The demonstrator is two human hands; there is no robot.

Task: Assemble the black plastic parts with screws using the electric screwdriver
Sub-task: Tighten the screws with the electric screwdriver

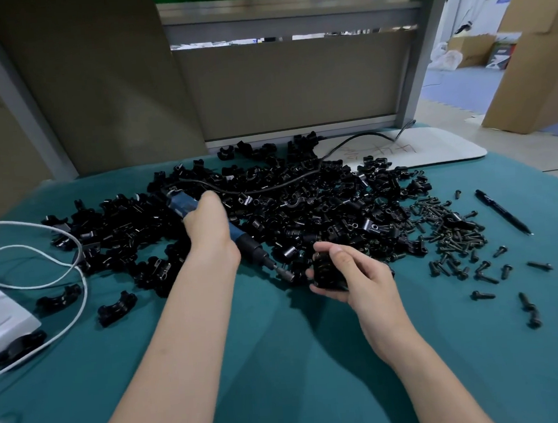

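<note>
Left hand (211, 236): curled round the barrel of the blue-and-black electric screwdriver (251, 246), back of the hand up.
Right hand (358, 275): thumb and curled fingers pinch a small black plastic part (326, 269), held just over the cloth.
Tool: slants down to the right from the left hand; its bit tip sits just beside the held part's left side, and contact cannot be told.
Cord: a black cord (269, 186) trails from the tool's rear across the heap.
Heap: loose black plastic parts (304, 209) lie piled just beyond both hands.
Screws: dark metal screws (450, 229) are scattered right of the right hand.
Surface: teal cloth (281, 359).
Edges: black marker pen (502, 212) far right; white cable (43, 261) looped at left.
</note>
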